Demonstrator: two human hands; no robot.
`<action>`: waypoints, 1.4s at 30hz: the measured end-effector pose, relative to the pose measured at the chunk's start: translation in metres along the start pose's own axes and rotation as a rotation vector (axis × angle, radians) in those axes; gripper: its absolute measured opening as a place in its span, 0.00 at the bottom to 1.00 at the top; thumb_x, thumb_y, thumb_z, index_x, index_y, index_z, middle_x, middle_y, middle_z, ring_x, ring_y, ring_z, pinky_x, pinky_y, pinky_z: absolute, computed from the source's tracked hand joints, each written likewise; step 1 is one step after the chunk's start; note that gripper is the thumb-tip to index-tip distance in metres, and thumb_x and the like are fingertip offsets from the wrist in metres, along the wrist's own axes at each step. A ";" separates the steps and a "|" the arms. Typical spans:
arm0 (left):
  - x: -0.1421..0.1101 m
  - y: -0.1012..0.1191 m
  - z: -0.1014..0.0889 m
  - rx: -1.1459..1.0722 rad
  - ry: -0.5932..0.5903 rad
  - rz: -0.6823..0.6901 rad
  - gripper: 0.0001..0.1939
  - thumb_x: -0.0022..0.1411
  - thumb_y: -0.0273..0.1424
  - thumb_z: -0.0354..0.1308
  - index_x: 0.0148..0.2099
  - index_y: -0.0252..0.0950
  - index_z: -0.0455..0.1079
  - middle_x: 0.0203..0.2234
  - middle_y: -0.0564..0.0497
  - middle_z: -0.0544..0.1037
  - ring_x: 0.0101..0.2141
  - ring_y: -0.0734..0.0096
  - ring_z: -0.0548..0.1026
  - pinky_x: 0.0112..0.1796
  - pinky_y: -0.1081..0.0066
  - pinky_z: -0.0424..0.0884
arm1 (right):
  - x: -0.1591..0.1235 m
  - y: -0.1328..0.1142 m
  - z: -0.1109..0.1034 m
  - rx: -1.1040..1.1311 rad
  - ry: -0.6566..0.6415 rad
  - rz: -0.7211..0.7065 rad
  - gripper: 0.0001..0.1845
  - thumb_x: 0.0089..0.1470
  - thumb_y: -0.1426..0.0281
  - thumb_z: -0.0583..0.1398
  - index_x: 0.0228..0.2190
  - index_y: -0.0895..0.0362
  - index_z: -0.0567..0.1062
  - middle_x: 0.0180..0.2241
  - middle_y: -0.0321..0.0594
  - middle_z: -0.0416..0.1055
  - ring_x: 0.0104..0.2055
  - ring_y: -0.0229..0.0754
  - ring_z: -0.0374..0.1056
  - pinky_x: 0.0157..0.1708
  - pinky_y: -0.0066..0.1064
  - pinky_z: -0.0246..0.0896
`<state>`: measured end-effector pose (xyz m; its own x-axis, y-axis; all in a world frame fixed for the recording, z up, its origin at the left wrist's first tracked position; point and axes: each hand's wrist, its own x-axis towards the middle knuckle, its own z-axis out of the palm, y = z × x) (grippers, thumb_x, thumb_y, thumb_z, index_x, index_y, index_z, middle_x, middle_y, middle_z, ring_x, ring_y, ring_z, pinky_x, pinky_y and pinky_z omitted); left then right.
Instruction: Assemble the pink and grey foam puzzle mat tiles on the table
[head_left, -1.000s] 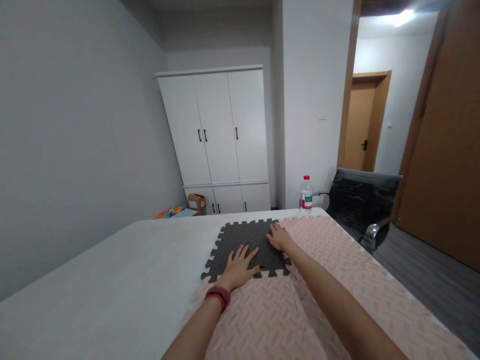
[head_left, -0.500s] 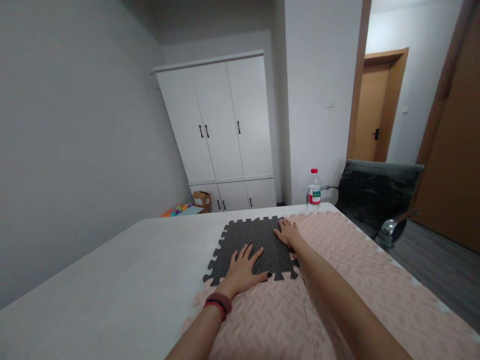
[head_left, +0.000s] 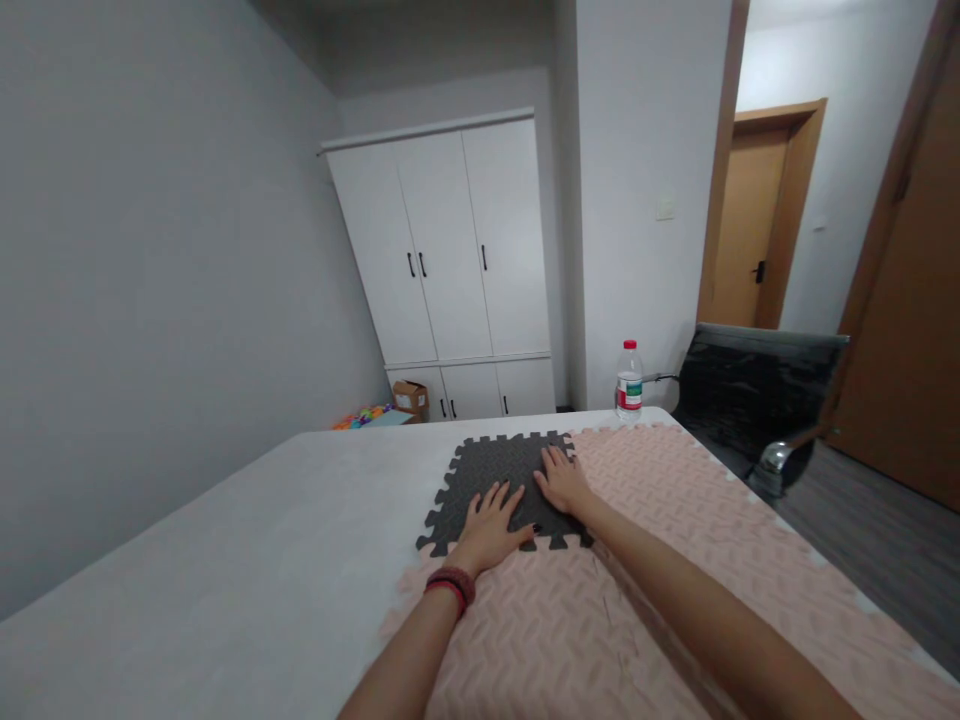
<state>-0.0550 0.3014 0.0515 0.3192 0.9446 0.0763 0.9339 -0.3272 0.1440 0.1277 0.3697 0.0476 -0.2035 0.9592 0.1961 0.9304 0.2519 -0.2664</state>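
Observation:
A dark grey foam mat tile (head_left: pixel 480 465) with toothed edges lies flat on the white table, bordered by pink foam mat tiles (head_left: pixel 540 620) on its near and right sides. My left hand (head_left: pixel 491 530) rests on the near part of the grey tile, fingers spread, thumb by its near edge. Farther right, my right hand (head_left: pixel 562 480) lies flat with fingers apart on the grey tile, close to its right edge. Part of the right seam is hidden under that hand and forearm.
At the table's (head_left: pixel 247 540) far right corner stands a water bottle (head_left: pixel 629 382) with a red cap. A black chair (head_left: pixel 750 390) is beyond the right edge. Behind the far edge are a cardboard box (head_left: pixel 410 398), colourful items (head_left: pixel 367 415) and a white cabinet (head_left: pixel 450 250).
My right hand has slid slightly nearer and left over the grey tile, off the right seam. My left hand stays spread on it. The view has shifted a little.

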 end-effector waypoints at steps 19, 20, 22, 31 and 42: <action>-0.009 -0.077 0.000 0.081 0.117 -0.212 0.29 0.64 0.45 0.42 0.64 0.39 0.48 0.62 0.41 0.53 0.62 0.51 0.49 0.57 0.45 0.47 | -0.076 -0.017 0.001 0.049 -0.013 0.001 0.40 0.57 0.49 0.39 0.62 0.63 0.49 0.64 0.50 0.42 0.66 0.49 0.33 0.61 0.46 0.24; -0.010 -0.079 0.002 0.097 0.105 -0.222 0.30 0.65 0.45 0.40 0.65 0.40 0.47 0.63 0.40 0.52 0.62 0.51 0.49 0.56 0.45 0.47 | -0.077 -0.017 0.001 0.051 -0.011 0.000 0.40 0.57 0.49 0.39 0.62 0.63 0.49 0.64 0.50 0.42 0.66 0.49 0.33 0.61 0.46 0.24; -0.012 -0.080 0.002 0.128 0.084 -0.232 0.30 0.64 0.46 0.38 0.65 0.41 0.46 0.63 0.40 0.51 0.62 0.51 0.48 0.56 0.45 0.48 | -0.077 -0.016 0.001 0.063 -0.014 -0.001 0.40 0.58 0.49 0.39 0.62 0.63 0.49 0.64 0.51 0.41 0.66 0.49 0.32 0.61 0.46 0.24; -0.041 0.013 -0.051 0.290 0.133 -0.229 0.30 0.60 0.33 0.40 0.63 0.26 0.51 0.62 0.31 0.49 0.62 0.43 0.47 0.56 0.39 0.38 | -0.103 -0.029 -0.045 0.274 -0.047 -0.013 0.37 0.53 0.56 0.53 0.59 0.62 0.57 0.63 0.51 0.46 0.64 0.48 0.40 0.61 0.42 0.34; -0.196 0.094 -0.050 -0.108 -0.420 0.218 0.23 0.57 0.44 0.50 0.55 0.49 0.66 0.59 0.50 0.61 0.57 0.58 0.62 0.55 0.60 0.62 | -0.363 0.081 -0.160 0.460 0.076 0.111 0.27 0.52 0.50 0.51 0.48 0.48 0.72 0.58 0.42 0.59 0.59 0.46 0.55 0.59 0.42 0.47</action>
<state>-0.0377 0.0841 0.0993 0.5635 0.7752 -0.2857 0.8233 -0.4982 0.2720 0.3254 0.0213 0.1062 -0.0717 0.9757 0.2071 0.7104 0.1958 -0.6760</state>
